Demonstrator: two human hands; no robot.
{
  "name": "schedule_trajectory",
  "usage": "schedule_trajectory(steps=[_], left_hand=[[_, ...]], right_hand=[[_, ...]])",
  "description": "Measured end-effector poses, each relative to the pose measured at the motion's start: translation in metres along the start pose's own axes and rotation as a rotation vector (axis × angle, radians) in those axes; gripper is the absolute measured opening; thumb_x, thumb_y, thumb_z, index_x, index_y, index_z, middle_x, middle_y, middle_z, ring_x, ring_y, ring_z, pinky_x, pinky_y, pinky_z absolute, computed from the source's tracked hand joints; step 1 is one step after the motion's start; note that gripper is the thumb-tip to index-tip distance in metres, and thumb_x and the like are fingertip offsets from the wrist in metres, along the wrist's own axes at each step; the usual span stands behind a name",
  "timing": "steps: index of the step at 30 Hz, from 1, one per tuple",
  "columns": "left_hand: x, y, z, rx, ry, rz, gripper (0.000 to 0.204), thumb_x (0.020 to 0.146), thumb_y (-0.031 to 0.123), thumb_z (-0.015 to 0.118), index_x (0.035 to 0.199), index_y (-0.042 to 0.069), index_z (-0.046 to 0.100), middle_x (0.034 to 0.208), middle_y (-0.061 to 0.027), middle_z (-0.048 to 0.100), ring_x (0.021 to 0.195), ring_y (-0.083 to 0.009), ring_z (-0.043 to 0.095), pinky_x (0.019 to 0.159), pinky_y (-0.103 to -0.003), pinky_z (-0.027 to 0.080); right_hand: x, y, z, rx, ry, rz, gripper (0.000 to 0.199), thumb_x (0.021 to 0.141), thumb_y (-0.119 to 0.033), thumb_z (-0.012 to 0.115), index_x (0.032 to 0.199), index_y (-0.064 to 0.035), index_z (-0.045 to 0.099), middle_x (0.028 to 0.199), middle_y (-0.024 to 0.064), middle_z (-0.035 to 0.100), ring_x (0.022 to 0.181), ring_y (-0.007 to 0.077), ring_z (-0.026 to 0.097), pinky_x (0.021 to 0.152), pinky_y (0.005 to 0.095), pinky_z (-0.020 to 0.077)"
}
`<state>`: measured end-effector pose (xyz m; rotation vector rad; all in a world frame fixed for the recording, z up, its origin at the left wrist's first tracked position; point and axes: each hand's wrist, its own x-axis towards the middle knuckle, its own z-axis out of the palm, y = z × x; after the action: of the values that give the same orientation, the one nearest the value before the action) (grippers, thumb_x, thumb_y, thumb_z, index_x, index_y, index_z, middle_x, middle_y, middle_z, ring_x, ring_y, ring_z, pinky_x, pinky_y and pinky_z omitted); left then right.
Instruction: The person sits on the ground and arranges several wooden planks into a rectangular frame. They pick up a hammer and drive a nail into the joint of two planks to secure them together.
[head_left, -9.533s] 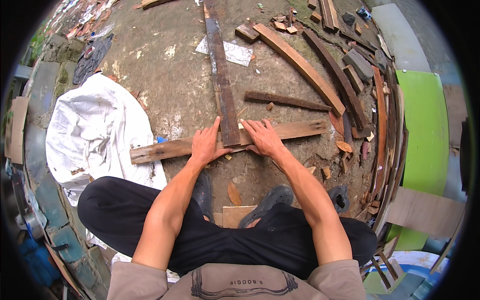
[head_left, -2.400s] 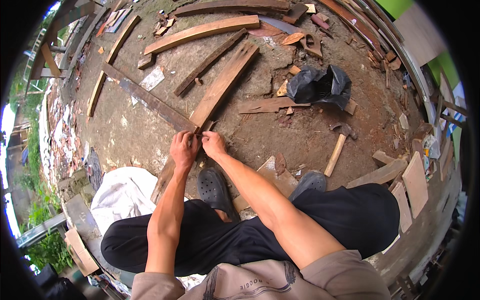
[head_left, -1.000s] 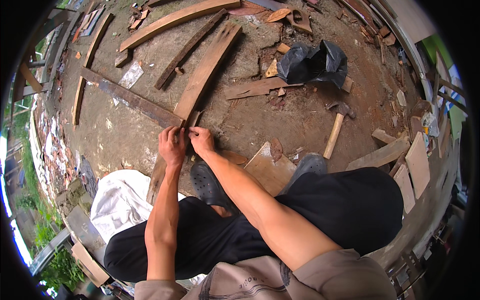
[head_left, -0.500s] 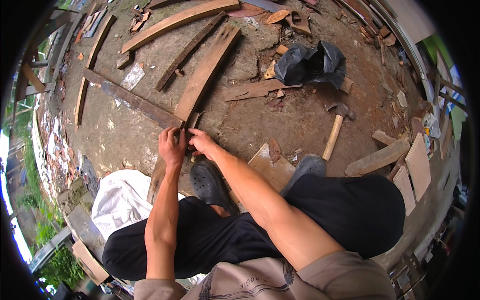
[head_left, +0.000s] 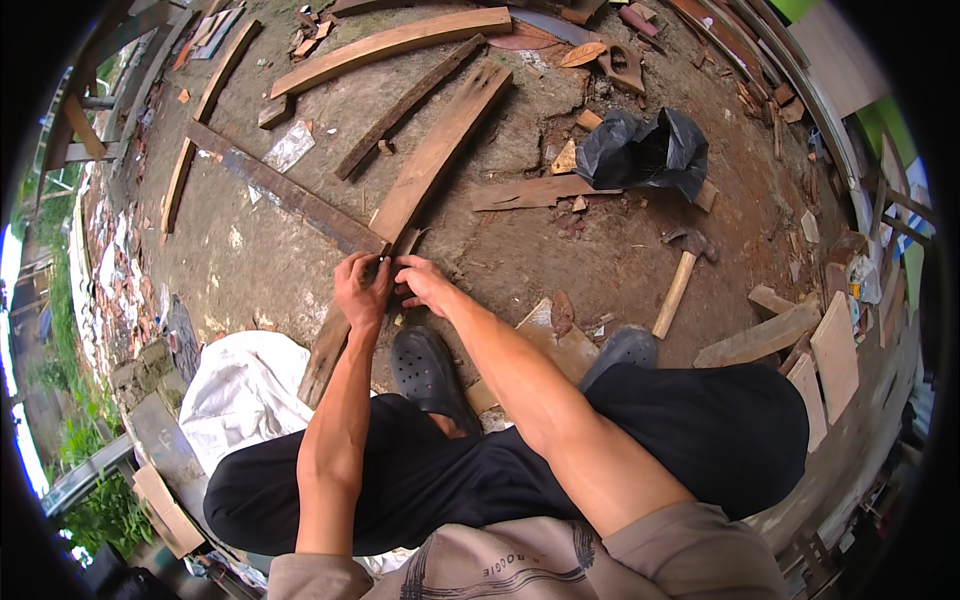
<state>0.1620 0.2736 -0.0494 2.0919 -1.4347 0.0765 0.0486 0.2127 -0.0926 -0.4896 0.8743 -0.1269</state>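
Note:
My left hand is closed at the near end of a dark narrow board, where that board lies across a longer brown plank. A tiny bright spot shows at its fingertips, too small to name. Close beside it, my right hand has bent fingers reaching to the same joint; what they pinch, if anything, is hidden. The plank runs on under my left hand toward my knee. Just beyond my right fingers lies a small dark wood piece. A claw hammer with a wooden handle rests on the ground to the right.
A black plastic bag stands ahead on the right, by a split board. Beyond lie a hand saw and a long beam. White cloth sits by my left knee, wood offcuts at the right.
The view has shifted slightly, so the ground and boards appear farther right. Both hands stay at the joint between the boards, with only small finger movements.

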Motion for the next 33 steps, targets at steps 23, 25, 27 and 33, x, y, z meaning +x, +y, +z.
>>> schedule_trajectory(steps=[23, 25, 27, 33], left_hand=[[0.027, 0.124, 0.057, -0.585, -0.172, -0.431, 0.029, 0.089, 0.030, 0.073, 0.098, 0.003, 0.071, 0.087, -0.0139, 0.072, 0.080, -0.0241, 0.070, 0.074, -0.036, 0.053], [0.029, 0.123, 0.055, -0.575, -0.108, -0.441, 0.026, 0.090, 0.029, 0.073, 0.098, 0.004, 0.071, 0.088, -0.0133, 0.072, 0.080, -0.0248, 0.069, 0.074, -0.036, 0.053], [0.031, 0.111, 0.048, -0.557, -0.035, -0.429, 0.025, 0.090, 0.028, 0.072, 0.098, 0.005, 0.072, 0.088, -0.0132, 0.071, 0.081, -0.0269, 0.068, 0.075, -0.038, 0.052], [0.083, 0.075, 0.039, -0.561, -0.071, -0.472, 0.023, 0.092, 0.029, 0.068, 0.097, 0.007, 0.071, 0.091, -0.0125, 0.070, 0.088, -0.0295, 0.066, 0.078, -0.041, 0.051]], right_hand=[[-0.225, -0.025, -0.324, -0.838, 1.633, 0.247, 0.070, 0.089, -0.041, 0.067, 0.140, -0.0026, 0.038, 0.136, 0.0257, 0.053, 0.127, 0.0378, 0.053, 0.105, 0.0516, 0.0404], [-0.220, -0.034, -0.332, -0.921, 1.596, 0.230, 0.067, 0.089, -0.036, 0.067, 0.138, 0.0009, 0.040, 0.132, 0.0280, 0.056, 0.119, 0.0399, 0.059, 0.101, 0.0497, 0.0453], [-0.229, -0.045, -0.319, -1.019, 1.598, 0.257, 0.060, 0.089, -0.030, 0.067, 0.134, 0.0049, 0.046, 0.124, 0.0296, 0.061, 0.109, 0.0412, 0.065, 0.093, 0.0481, 0.0518], [-0.288, -0.165, -0.193, -1.503, 0.802, 0.575, 0.048, 0.084, -0.032, 0.073, 0.114, 0.0038, 0.066, 0.093, 0.0202, 0.070, 0.077, 0.0291, 0.070, 0.063, 0.0416, 0.0531]])
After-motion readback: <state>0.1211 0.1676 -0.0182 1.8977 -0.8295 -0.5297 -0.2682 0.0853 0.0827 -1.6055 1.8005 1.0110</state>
